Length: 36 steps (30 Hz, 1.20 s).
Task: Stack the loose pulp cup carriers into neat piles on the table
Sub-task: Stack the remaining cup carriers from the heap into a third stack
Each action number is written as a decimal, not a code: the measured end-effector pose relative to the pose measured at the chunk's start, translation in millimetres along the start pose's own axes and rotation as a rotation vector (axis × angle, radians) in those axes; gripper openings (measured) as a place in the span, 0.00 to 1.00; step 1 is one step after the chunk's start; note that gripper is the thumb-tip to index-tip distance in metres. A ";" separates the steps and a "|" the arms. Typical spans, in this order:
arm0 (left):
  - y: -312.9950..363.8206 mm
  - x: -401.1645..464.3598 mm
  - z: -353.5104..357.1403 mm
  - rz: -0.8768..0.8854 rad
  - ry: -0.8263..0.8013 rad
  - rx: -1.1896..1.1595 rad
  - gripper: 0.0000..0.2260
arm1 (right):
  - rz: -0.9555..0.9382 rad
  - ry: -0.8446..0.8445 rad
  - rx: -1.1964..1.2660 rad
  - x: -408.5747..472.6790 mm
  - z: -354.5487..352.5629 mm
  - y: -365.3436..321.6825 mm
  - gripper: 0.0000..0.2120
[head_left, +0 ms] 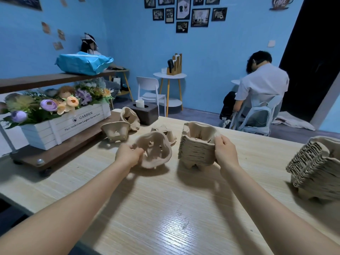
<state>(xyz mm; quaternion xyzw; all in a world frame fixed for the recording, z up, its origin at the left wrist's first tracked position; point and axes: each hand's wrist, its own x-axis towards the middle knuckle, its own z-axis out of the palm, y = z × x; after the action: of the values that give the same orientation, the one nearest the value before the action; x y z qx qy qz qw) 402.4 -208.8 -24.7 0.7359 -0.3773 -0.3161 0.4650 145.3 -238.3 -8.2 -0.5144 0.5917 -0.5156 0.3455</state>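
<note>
Left hand [128,155] grips a tilted loose carrier [154,150]; right hand [223,150] pinches the pile [196,146] rim. Risk: misaligned cups jam, tipping the pile on the worktop [165,208].

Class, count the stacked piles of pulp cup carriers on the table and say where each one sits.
2. The centre pile stands under the right hand, which grips its right edge; the second pile sits at the table's right edge, cut off by the frame. More may lie out of view.
</note>
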 end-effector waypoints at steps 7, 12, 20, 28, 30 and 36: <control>65.7 -19.2 -13.1 0.298 -0.032 -0.350 0.04 | -0.013 -0.014 -0.006 -0.3 -0.4 -0.6 0.15; 108.2 -31.1 12.7 0.453 -0.100 -0.303 0.15 | -0.002 -0.008 0.001 -1.8 -2.1 -2.9 0.15; 120.1 -39.6 53.7 0.518 -0.115 -0.104 0.13 | 0.066 -0.041 0.067 -5.1 -5.4 -5.9 0.18; 116.2 -33.2 73.3 0.491 -0.072 0.227 0.11 | 0.027 0.062 0.116 -7.5 -16.8 -18.0 0.14; 113.6 -31.3 75.0 0.520 -0.086 0.305 0.09 | -0.020 0.030 0.066 -8.0 -16.3 -24.2 0.14; 88.9 -7.9 67.5 0.619 -0.058 0.301 0.10 | -0.039 -0.084 -0.066 -9.6 -0.9 -30.5 0.30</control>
<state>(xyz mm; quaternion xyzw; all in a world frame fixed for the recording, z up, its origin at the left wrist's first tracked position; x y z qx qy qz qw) 320.0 -257.3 33.4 0.6378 -0.6380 -0.1216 0.4140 154.4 -227.0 20.4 -0.5580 0.5834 -0.4805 0.3426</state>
